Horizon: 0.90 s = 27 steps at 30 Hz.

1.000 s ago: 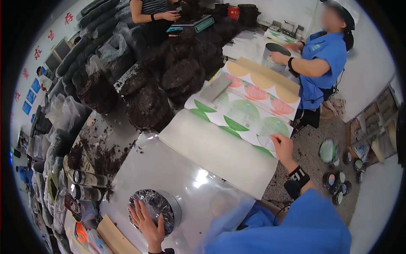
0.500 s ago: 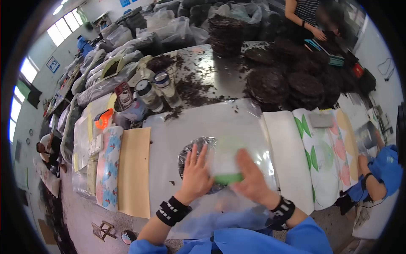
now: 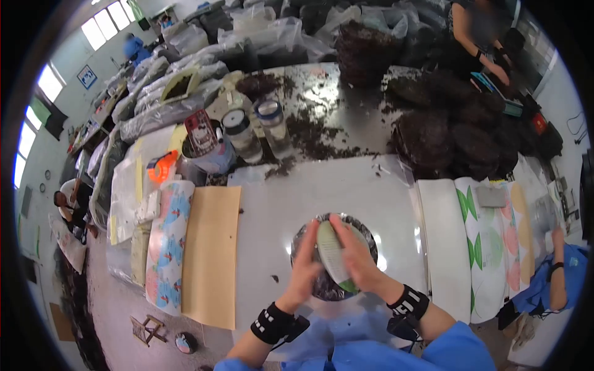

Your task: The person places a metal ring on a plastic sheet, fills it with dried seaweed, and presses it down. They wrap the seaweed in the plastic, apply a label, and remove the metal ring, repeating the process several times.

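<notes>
Between my hands stands a green and white round paper label (image 3: 332, 253), its sides curled up between the palms. My left hand (image 3: 303, 266) presses along its left side with fingers together. On the other side, my right hand (image 3: 357, 255) holds it the same way. Directly beneath lies a dark round cake (image 3: 323, 288), which looks like dried seaweed in clear plastic film. It rests flat on a clear plastic sheet (image 3: 266, 216) on the table, partly hidden by the label and hands.
Left are a brown paper sheet (image 3: 211, 253), patterned paper (image 3: 167, 247), an orange tape dispenser (image 3: 162, 167) and two jars (image 3: 242, 137). Printed sheets (image 3: 486, 247) lie right. Stacked dark cakes (image 3: 427, 142) and loose flakes (image 3: 315, 133) are beyond. Co-workers' arms (image 3: 557, 272) show at right.
My left hand has left the wrapped cake and joined my right hand on the label. The label, blurred before, is now held between both hands above the cake. The view has shifted.
</notes>
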Each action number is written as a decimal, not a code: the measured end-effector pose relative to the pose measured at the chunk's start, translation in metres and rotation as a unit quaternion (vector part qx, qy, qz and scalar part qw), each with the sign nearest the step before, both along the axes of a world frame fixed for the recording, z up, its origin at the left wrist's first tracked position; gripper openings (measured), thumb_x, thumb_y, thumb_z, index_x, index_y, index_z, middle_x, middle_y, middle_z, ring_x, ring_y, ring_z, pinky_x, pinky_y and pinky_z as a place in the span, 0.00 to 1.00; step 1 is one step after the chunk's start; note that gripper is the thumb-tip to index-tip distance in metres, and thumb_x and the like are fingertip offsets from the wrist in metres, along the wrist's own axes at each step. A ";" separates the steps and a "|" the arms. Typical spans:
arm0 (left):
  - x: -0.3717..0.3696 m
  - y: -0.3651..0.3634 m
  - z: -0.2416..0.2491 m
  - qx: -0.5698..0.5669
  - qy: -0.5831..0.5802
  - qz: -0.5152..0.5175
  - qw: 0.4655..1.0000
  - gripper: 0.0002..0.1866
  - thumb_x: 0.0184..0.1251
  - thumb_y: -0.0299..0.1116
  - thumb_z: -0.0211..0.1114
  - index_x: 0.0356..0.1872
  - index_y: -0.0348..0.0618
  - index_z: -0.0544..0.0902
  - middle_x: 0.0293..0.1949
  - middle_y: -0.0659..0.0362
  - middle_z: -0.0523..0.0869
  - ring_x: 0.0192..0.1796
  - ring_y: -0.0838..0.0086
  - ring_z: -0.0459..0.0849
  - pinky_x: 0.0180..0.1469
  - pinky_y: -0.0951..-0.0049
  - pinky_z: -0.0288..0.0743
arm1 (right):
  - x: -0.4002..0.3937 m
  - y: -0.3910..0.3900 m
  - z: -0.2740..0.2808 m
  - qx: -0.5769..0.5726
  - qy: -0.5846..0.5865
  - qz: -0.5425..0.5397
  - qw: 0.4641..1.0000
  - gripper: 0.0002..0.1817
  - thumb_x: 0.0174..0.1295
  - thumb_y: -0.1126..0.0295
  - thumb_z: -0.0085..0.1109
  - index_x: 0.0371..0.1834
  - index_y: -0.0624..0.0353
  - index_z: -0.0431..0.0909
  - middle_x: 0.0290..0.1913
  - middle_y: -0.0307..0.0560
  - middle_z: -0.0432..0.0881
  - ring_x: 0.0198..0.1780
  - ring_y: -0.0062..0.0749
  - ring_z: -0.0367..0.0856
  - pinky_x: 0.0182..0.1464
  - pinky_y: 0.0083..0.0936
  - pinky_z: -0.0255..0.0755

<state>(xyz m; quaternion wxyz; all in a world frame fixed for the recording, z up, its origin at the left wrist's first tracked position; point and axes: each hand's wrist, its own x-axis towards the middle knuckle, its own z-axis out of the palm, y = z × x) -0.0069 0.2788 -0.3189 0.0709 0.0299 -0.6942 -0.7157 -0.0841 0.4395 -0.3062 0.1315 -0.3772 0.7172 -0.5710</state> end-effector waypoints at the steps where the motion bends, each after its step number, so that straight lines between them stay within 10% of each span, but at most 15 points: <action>1: 0.002 0.003 0.001 0.111 0.064 0.041 0.991 0.44 0.68 0.43 0.61 0.79 0.33 0.53 0.80 0.45 0.55 0.83 0.55 0.50 0.81 0.54 0.44 | 0.012 -0.014 -0.006 0.110 0.172 -0.038 0.978 0.46 0.70 0.46 0.49 0.79 0.73 0.50 0.80 0.67 0.54 0.82 0.55 0.51 0.81 0.52 0.39; 3: 0.012 0.008 0.004 0.226 0.116 0.080 0.964 0.44 0.67 0.42 0.61 0.79 0.32 0.54 0.80 0.44 0.56 0.82 0.53 0.52 0.81 0.54 0.46 | 0.026 -0.027 0.006 0.197 0.225 -0.034 0.954 0.46 0.69 0.46 0.50 0.78 0.73 0.52 0.80 0.67 0.54 0.82 0.54 0.51 0.81 0.53 0.39; 8: 0.020 -0.004 0.017 -0.395 0.248 -0.032 0.884 0.39 0.70 0.49 0.55 0.74 0.28 0.64 0.76 0.40 0.63 0.79 0.46 0.60 0.78 0.50 0.53 | 0.031 -0.038 -0.006 0.314 0.325 -0.035 0.891 0.45 0.67 0.45 0.50 0.78 0.68 0.56 0.80 0.62 0.55 0.83 0.50 0.46 0.80 0.59 0.36; 9: 0.007 0.001 0.040 -0.420 0.179 -0.111 0.883 0.38 0.72 0.52 0.54 0.72 0.29 0.68 0.74 0.39 0.66 0.79 0.45 0.58 0.78 0.49 0.51 | 0.033 -0.043 -0.014 0.401 0.418 -0.058 0.813 0.44 0.66 0.46 0.49 0.79 0.63 0.56 0.81 0.60 0.54 0.84 0.51 0.44 0.80 0.60 0.34; 12: -0.017 -0.001 0.029 -0.436 0.125 -0.099 0.886 0.38 0.71 0.51 0.55 0.72 0.30 0.68 0.74 0.40 0.67 0.80 0.46 0.58 0.79 0.49 0.50 | 0.028 -0.041 -0.017 0.268 0.276 -0.061 0.921 0.43 0.65 0.47 0.50 0.79 0.61 0.56 0.81 0.61 0.54 0.84 0.52 0.44 0.80 0.60 0.32; 17: -0.021 -0.014 0.005 -0.371 0.154 -0.104 0.910 0.33 0.73 0.45 0.56 0.71 0.31 0.69 0.75 0.41 0.66 0.80 0.50 0.59 0.79 0.53 0.49 | 0.022 -0.019 -0.006 0.195 0.260 -0.023 0.946 0.40 0.62 0.60 0.58 0.77 0.63 0.60 0.79 0.62 0.59 0.81 0.52 0.53 0.80 0.56 0.42; 20: -0.014 -0.020 0.020 -0.125 0.107 -0.069 0.984 0.30 0.77 0.45 0.52 0.71 0.32 0.70 0.74 0.42 0.68 0.80 0.53 0.59 0.80 0.56 0.49 | 0.000 0.013 -0.022 -0.242 -0.190 -0.164 0.937 0.27 0.66 0.76 0.57 0.70 0.68 0.70 0.68 0.52 0.77 0.66 0.34 0.77 0.71 0.28 0.67; 22: 0.011 -0.031 0.012 -0.076 0.085 0.031 0.993 0.28 0.80 0.42 0.48 0.71 0.32 0.69 0.73 0.43 0.69 0.79 0.54 0.60 0.79 0.58 0.51 | -0.014 0.062 -0.036 -0.192 -0.192 -0.240 0.932 0.23 0.72 0.67 0.55 0.67 0.68 0.74 0.62 0.51 0.81 0.65 0.29 0.76 0.69 0.30 0.68; 24: 0.037 -0.046 -0.019 -0.221 0.036 0.172 0.959 0.27 0.82 0.40 0.48 0.71 0.31 0.69 0.71 0.43 0.71 0.78 0.55 0.62 0.78 0.59 0.53 | -0.023 0.087 -0.050 -0.196 -0.203 -0.285 0.916 0.26 0.74 0.59 0.53 0.67 0.67 0.74 0.63 0.50 0.81 0.64 0.29 0.77 0.67 0.29 0.69; 26: 0.053 -0.072 -0.156 -0.536 -0.149 0.060 0.829 0.27 0.84 0.44 0.45 0.71 0.32 0.69 0.72 0.45 0.70 0.76 0.57 0.63 0.77 0.59 0.55 | -0.012 0.085 -0.054 -0.176 -0.338 -0.286 0.879 0.27 0.75 0.54 0.51 0.67 0.65 0.75 0.63 0.50 0.81 0.64 0.29 0.76 0.67 0.29 0.67; 27: 0.059 -0.030 -0.127 -0.181 -0.080 0.217 0.956 0.31 0.85 0.50 0.39 0.73 0.34 0.67 0.73 0.47 0.70 0.76 0.58 0.63 0.77 0.57 0.54 | 0.001 0.069 -0.051 -0.147 -0.298 -0.288 0.898 0.27 0.75 0.53 0.50 0.66 0.64 0.76 0.64 0.50 0.80 0.65 0.30 0.75 0.68 0.29 0.66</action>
